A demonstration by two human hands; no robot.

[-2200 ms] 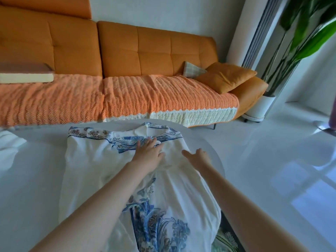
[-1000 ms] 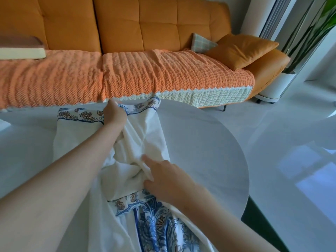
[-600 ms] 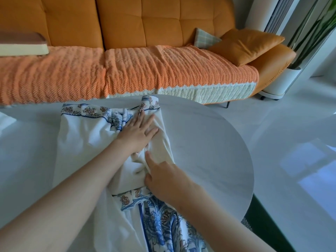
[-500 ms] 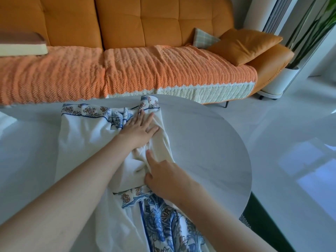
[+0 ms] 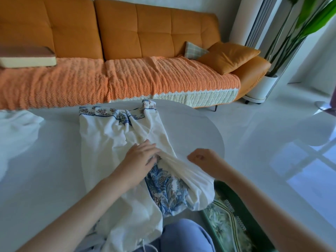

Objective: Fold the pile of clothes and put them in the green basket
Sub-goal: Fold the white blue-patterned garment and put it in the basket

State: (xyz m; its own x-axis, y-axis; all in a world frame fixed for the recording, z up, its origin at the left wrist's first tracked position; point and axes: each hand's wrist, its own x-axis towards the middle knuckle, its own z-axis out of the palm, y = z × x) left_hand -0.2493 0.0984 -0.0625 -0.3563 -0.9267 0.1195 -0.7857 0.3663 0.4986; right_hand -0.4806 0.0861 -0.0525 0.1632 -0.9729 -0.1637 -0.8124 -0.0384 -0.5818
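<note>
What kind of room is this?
Most likely a living room at home: a long padded orange sofa stands behind the round white table holding a white blue-flowered garment, with a square orange cushion on it, and a tall green plant in a white pot beside it.

The white garment (image 5: pixel 112 142) is thin, matt woven cloth, creased and printed with blue flowers, and it lies on a round table top (image 5: pixel 190 128) that looks smooth with a faint satin finish. At twelve o'clock the sofa (image 5: pixel 154 28) has a smooth, leather-like orange back with a soft sheen, and its seat is under a coarse, ribbed knitted throw (image 5: pixel 163 77). The floor (image 5: pixel 272 124) at three o'clock is glossy and reflective, while the green basket (image 5: pixel 241 213) at five o'clock looks like perforated plastic.
</note>
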